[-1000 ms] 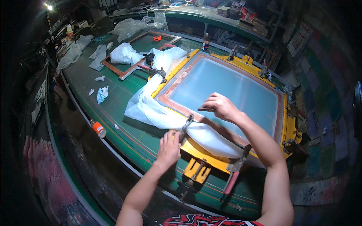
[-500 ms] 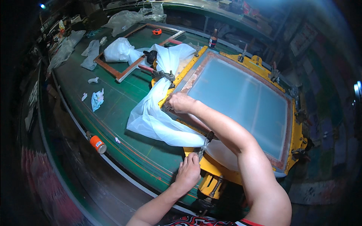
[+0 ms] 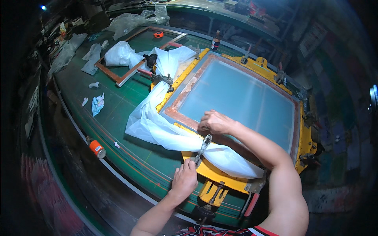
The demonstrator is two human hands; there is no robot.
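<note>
A wooden-edged screen frame [image 3: 188, 95] with blue-grey mesh [image 3: 244, 94] lies within a yellow metal stretching frame [image 3: 220, 173]. White mesh cloth [image 3: 151, 128] drapes over its left and near sides, pinched under metal clamps. At the near side, my left hand [image 3: 185, 181] has its fingers closed round the lower end of a metal clamp [image 3: 204, 143], which presses on the cloth. My right hand [image 3: 216, 122] is above the near edge of the screen frame, its fingers curled together. Whatever they may hold is hidden.
On the green table [image 3: 118, 114] lie a bare wooden frame [image 3: 118, 78], an orange tape measure [image 3: 158, 34], crumpled paper [image 3: 97, 104] and an orange-labelled container [image 3: 97, 149]. A dark bottle [image 3: 215, 40] stands behind. A red-handled clamp [image 3: 252, 200] sits at the near right.
My right hand has moved right and nearer, from the yellow frame's left corner to the screen's near edge. My left hand stays at the clamp. More cloth shows right of that clamp.
</note>
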